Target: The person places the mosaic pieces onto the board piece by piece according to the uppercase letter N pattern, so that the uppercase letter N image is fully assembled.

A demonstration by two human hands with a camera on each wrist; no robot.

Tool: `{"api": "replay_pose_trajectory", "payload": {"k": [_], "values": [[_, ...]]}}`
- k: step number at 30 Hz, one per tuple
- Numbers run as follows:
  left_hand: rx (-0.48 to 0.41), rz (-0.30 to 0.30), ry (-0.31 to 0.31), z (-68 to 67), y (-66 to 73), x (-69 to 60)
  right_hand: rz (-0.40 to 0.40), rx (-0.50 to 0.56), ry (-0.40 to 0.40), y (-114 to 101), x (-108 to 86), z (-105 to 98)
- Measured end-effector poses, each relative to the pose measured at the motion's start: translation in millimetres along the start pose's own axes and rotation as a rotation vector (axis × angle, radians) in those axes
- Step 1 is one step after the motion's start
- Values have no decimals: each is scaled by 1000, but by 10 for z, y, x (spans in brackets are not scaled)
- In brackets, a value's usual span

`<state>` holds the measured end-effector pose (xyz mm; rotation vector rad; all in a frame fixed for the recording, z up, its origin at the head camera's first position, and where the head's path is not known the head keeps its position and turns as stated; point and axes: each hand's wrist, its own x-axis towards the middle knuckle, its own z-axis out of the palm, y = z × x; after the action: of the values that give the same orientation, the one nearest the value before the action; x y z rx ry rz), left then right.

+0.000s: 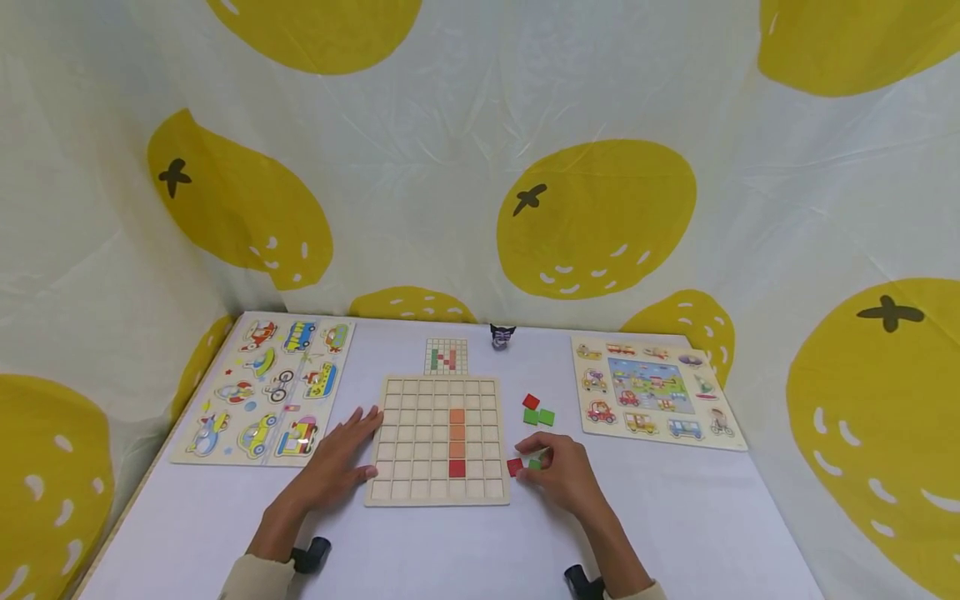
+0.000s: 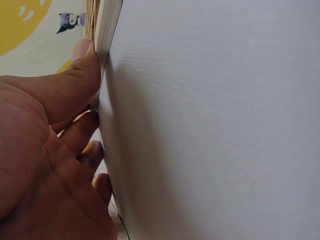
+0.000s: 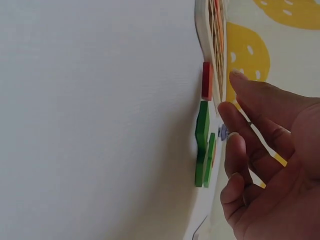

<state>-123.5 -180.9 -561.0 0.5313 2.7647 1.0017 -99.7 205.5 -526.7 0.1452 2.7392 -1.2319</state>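
The left hand [image 1: 335, 461] is resting extended fingers against the wooden grid board [image 1: 406, 451]; the right hand [image 1: 558, 472] is hovering, its loosely bent fingers holding nothing; the right wrist view is showing a gap between them and the loose red tile [image 3: 207, 81] and green tiles [image 3: 201, 122]; only the head view is showing three orange tiles [image 1: 457, 432] and an inlaid red tile [image 1: 457, 468] lining one column, left of those fingers.

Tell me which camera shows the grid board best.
The head view: almost the whole grid board shows from above. The left wrist view catches a sliver along its edge; the right wrist view, a narrow, cropped strip.
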Motion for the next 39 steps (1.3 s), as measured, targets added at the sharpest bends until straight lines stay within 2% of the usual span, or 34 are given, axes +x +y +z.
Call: {"api": "replay_pose_trajectory", "payload": {"k": [6,16,27,34,39], "values": [[13,7,5,-2,0,-3,-27,-33,-23,76,14,6],[18,-6,-1,-1,9,-4,-123,-105,6,89,32,109],[26,-6,-7,-6,5,-1,-135,-151,33,75,36,98],[23,2,-3,-7,7,-3,-96,-101,63,8,31,90],[24,0,-2,-10,8,-4,-103,-37,92,-92,21,168]]}}
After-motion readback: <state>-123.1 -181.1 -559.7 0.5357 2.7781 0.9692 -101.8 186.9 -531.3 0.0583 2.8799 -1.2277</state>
